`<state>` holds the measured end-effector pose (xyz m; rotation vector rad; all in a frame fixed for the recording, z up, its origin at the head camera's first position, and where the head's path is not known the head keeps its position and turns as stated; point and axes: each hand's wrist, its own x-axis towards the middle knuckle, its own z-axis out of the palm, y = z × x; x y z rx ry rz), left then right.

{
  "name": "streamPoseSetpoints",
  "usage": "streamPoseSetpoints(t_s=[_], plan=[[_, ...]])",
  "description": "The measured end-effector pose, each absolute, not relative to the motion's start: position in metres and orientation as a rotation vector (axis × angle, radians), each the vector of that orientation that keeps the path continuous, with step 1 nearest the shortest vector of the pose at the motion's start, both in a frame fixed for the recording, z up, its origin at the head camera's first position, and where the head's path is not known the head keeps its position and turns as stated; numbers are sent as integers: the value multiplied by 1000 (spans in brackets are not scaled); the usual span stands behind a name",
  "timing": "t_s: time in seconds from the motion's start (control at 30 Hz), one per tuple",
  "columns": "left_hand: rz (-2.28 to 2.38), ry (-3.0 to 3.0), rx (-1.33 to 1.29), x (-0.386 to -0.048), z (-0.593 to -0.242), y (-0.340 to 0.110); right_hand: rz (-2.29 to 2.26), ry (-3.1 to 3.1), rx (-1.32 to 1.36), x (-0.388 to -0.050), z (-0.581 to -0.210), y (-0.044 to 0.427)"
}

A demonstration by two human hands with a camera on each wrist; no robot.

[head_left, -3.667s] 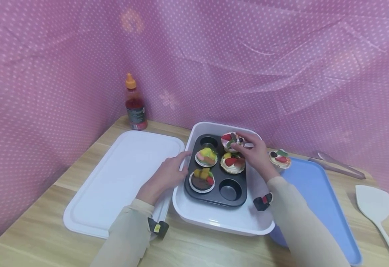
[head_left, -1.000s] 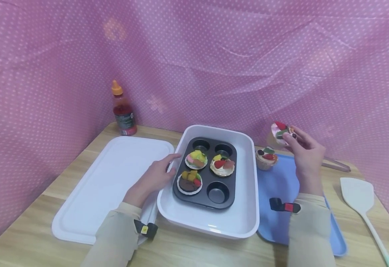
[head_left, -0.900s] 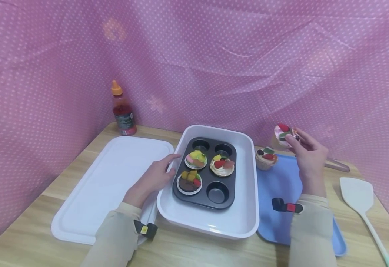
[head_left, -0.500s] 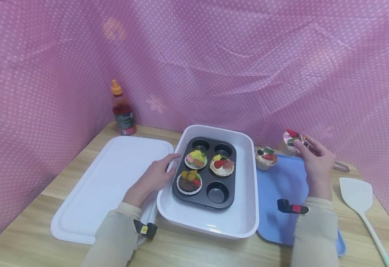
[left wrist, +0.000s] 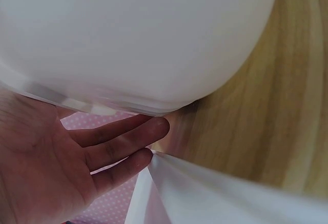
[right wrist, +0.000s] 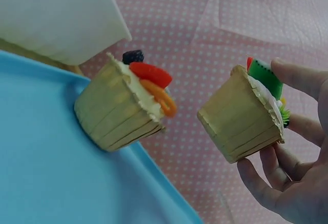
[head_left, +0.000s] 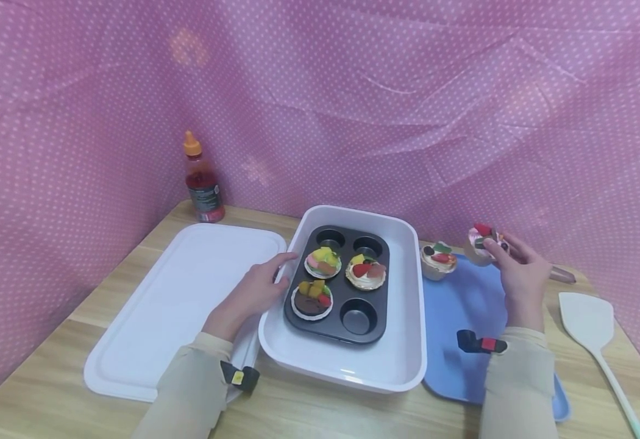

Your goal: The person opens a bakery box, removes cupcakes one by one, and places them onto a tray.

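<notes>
My right hand pinches a cupcake with pink cream and fruit on top. In the right wrist view its pale paper cup is tilted, above the far end of the blue tray. Left of it, a second cupcake with cream, strawberry and a dark berry stands on that tray. My left hand touches the left side of the white basin, its fingers fairly straight. Inside the basin lies a dark muffin pan holding three cupcakes; its other three cups are bare.
A white board lies at the left, with a sauce bottle behind it. At the right are a cream-coloured spatula and metal tongs, partly hidden behind my right hand. A pink dotted cloth hangs at the back.
From the muffin pan's back right cup, my right hand has carried the cupcake right to above the blue tray, lowering it slightly in the last second. My left hand stays at the basin's side.
</notes>
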<state>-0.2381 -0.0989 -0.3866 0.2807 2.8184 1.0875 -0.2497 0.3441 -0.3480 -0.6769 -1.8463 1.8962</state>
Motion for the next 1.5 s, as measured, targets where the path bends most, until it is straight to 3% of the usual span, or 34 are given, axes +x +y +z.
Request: streamPoseSetpoints(t_s=[1.5], plan=[[1084, 2794, 230, -236, -386, -97, 1964, -1853, -856, -258, -382, 364]])
